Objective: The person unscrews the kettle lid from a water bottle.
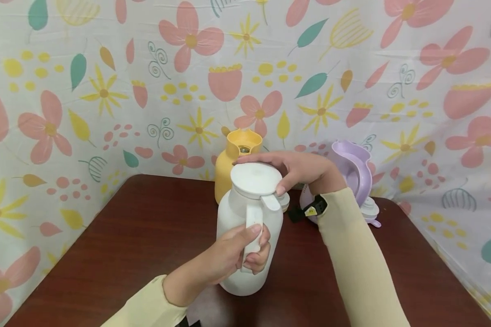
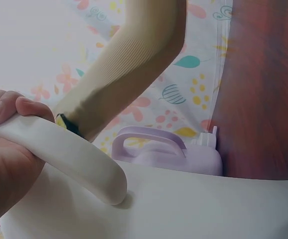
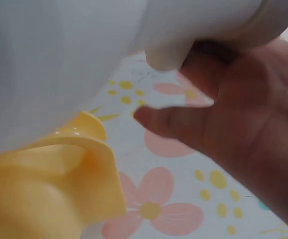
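A white thermos jug (image 1: 238, 213) stands upright on the dark wooden table, its handle toward me. My left hand (image 1: 235, 247) grips that handle (image 2: 79, 154), fingers wrapped round it and thumb along the top. Over the round white lid (image 1: 256, 177) my right hand (image 1: 308, 168) holds on from the far side, thumb at the right rim beside the lever. One finger of this hand sticks out away from the jug in the right wrist view. Right behind the white jug is a yellow thermos jug (image 1: 224, 175) with its top uncovered.
At the back right stands a purple thermos jug (image 2: 199, 158), partly hidden by my right arm. Beside it lies a white lid with a purple lever (image 1: 369, 210). Another lid (image 1: 285, 202) shows partly behind the white jug. A flower-patterned curtain (image 1: 118, 91) hangs behind the table (image 1: 155, 227).
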A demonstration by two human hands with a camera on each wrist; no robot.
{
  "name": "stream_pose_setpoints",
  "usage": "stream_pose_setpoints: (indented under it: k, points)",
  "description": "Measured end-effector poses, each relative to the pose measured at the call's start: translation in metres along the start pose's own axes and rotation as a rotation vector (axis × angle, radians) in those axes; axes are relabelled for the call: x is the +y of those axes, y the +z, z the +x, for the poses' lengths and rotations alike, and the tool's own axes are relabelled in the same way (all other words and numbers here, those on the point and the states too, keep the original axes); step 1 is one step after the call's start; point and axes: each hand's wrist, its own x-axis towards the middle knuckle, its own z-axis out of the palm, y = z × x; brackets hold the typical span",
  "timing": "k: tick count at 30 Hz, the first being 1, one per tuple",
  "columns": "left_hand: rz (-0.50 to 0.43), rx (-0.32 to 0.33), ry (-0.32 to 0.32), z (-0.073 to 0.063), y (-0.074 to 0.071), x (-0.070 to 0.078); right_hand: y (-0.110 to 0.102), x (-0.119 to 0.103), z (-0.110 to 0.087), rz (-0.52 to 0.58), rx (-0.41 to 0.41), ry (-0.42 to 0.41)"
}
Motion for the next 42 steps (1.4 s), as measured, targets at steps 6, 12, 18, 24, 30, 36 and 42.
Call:
stream_pose_setpoints:
  k: [6,12,18,24,30,36,42]
  points:
    - [-0.010,0.012,-0.023,0.000,0.002,0.000,-0.009,0.006,0.004,0.127,-0.098,-0.001]
    - [-0.005,0.024,-0.028,0.000,0.001,0.001,-0.013,0.009,0.003,0.017,-0.062,-0.034]
    - [0.001,0.018,-0.030,0.002,0.002,0.002,0.023,-0.012,-0.008,-0.272,0.450,0.112]
    - [0.006,0.020,-0.023,0.000,0.001,0.001,0.100,-0.021,-0.007,-0.242,0.973,0.120]
    - [0.010,0.031,-0.028,0.001,0.001,0.000,0.137,-0.021,0.004,-0.359,1.192,0.239]
    - [0.020,0.041,-0.037,0.002,0.002,0.000,0.144,-0.026,0.013,-0.387,1.226,0.376]
    - [0.016,0.039,-0.037,0.000,0.002,0.002,0.144,-0.027,0.018,-0.394,1.245,0.412]
